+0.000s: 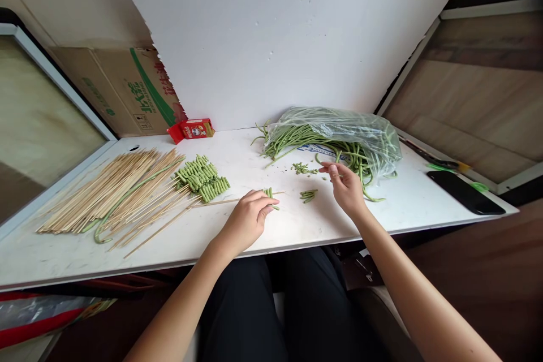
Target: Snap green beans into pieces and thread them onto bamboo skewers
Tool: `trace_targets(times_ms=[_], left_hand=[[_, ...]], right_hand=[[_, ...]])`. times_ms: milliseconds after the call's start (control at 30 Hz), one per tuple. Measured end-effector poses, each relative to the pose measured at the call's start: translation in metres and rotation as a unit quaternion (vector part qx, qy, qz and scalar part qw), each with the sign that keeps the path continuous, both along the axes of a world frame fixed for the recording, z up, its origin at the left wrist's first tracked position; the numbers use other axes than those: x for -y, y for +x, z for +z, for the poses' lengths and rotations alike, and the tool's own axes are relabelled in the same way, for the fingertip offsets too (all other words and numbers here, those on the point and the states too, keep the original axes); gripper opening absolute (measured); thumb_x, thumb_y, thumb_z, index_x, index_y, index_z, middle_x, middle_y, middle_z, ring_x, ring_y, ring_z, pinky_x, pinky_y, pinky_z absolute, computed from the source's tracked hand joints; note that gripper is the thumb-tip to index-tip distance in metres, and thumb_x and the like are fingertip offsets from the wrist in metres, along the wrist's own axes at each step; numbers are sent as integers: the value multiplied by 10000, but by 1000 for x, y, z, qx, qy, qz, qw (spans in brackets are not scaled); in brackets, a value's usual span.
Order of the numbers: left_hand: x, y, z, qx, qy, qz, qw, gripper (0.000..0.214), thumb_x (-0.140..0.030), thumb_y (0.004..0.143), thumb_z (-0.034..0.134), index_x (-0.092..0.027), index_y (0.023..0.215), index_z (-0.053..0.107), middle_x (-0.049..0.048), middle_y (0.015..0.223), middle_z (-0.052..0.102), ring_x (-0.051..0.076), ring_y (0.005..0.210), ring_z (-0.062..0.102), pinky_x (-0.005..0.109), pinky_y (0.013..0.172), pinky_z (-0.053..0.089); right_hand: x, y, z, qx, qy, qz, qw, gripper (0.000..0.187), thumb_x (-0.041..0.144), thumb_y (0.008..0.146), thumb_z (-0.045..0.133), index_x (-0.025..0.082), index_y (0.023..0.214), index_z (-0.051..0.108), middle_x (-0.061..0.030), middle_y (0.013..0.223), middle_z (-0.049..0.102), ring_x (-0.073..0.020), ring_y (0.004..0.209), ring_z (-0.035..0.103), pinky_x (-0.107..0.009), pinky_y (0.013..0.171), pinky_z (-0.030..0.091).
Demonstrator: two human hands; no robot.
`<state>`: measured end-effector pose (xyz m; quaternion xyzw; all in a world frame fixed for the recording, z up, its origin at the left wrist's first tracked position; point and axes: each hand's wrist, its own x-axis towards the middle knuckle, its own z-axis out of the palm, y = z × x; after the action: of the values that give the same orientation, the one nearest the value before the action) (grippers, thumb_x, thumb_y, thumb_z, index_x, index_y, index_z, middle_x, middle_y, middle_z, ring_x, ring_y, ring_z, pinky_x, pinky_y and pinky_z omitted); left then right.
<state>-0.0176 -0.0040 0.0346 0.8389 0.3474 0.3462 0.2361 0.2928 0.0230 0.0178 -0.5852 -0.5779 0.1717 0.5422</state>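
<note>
My left hand (pixel 247 216) is closed near the front of the table, with a short cut piece of green bean (pixel 275 207) between thumb and fingers. Beside its fingertips, several bean pieces (pixel 268 192) lie by a thin wooden skewer (pixel 216 202), which passes behind the hand. My right hand (pixel 348 188) pinches a long green bean (pixel 318 159), whose curved end shows beyond the fingertips; the rest is hidden. Between the hands lie a small group of cut pieces (pixel 308 195) and a little heap of bean ends (pixel 304 168).
Bean-loaded skewers (pixel 199 178) lie left of centre, beside many bare skewers (pixel 102 189). A clear plastic bag (pixel 339 124) of long beans stands at the back. A red packet (pixel 193 129), a cardboard box (pixel 123 90) and a black phone (pixel 462 191) are around the white table (pixel 237 240).
</note>
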Motion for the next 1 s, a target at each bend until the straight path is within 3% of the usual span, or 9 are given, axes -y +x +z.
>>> trace_targets(times_ms=[67, 167, 267, 333, 433, 567, 700, 833, 1000], left_hand=[[0, 0, 0, 0, -5, 12, 1000, 318, -138, 1006, 623, -257, 1271, 752, 72, 1055, 768, 243, 1043, 702, 413, 997, 561], [2, 0, 2, -8, -38, 27, 999, 443, -140, 973, 678, -299, 1387, 687, 37, 1010, 795, 238, 999, 730, 415, 1009, 556], [5, 2, 3, -15, -81, 26, 996, 486, -175, 977, 687, -322, 1438, 642, 22, 1001, 810, 240, 992, 750, 406, 985, 565], [7, 3, 4, -3, -108, 12, 994, 483, -193, 990, 670, -317, 1454, 624, 22, 984, 816, 233, 966, 765, 389, 959, 576], [9, 7, 3, 20, -137, -10, 990, 459, -188, 1002, 637, -294, 1448, 624, 31, 965, 821, 220, 942, 780, 358, 926, 592], [5, 4, 4, 10, -137, -15, 990, 430, -260, 1008, 658, -269, 1437, 627, 43, 987, 818, 219, 952, 773, 355, 926, 594], [-12, -17, 3, -28, -60, 50, 997, 300, -274, 1012, 643, -236, 1305, 695, 55, 1013, 790, 219, 948, 747, 363, 920, 584], [-32, -45, -5, -156, 40, 146, 976, 207, -194, 955, 669, -206, 1142, 756, 94, 1084, 745, 277, 1021, 704, 407, 937, 565], [-44, -64, -14, -243, 76, 163, 953, 205, -205, 968, 641, -200, 1112, 786, 114, 1068, 734, 329, 1091, 647, 466, 994, 522]], right_hand=[[14, -10, 7, -3, -10, 25, 1000, 532, 660, 1024, 542, 201, 1151, 780, -126, 1021, 819, -294, 978, 743, -404, 803, 561], [33, -32, 18, 31, -54, 155, 986, 450, 609, 1010, 618, 208, 1079, 810, -122, 1098, 822, -275, 977, 754, -386, 802, 560], [49, -57, 22, 67, -58, 276, 957, 418, 547, 957, 741, 232, 1229, 779, -106, 1111, 822, -272, 1040, 742, -376, 807, 557], [56, -69, 20, 82, -41, 308, 947, 371, 503, 933, 792, 247, 1202, 787, -94, 1113, 819, -257, 1040, 726, -357, 789, 543], [62, -77, 13, 86, -18, 307, 948, 243, 441, 966, 772, 257, 1120, 815, -79, 1060, 817, -233, 989, 710, -340, 773, 533], [58, -72, 6, 90, -3, 292, 952, 228, 411, 974, 766, 244, 1117, 827, -86, 997, 810, -231, 924, 708, -343, 748, 549], [48, -59, 1, 75, 15, 239, 968, 250, 431, 994, 726, 231, 1095, 838, -104, 984, 816, -241, 884, 714, -368, 735, 563], [41, -47, 1, -42, -54, 196, 978, 331, 522, 964, 732, 221, 1056, 835, -105, 1011, 842, -267, 943, 769, -386, 781, 589], [34, -31, 2, -220, -103, 198, 950, 462, 612, 921, 742, 187, 1087, 811, -128, 1021, 844, -260, 914, 780, -371, 752, 581]])
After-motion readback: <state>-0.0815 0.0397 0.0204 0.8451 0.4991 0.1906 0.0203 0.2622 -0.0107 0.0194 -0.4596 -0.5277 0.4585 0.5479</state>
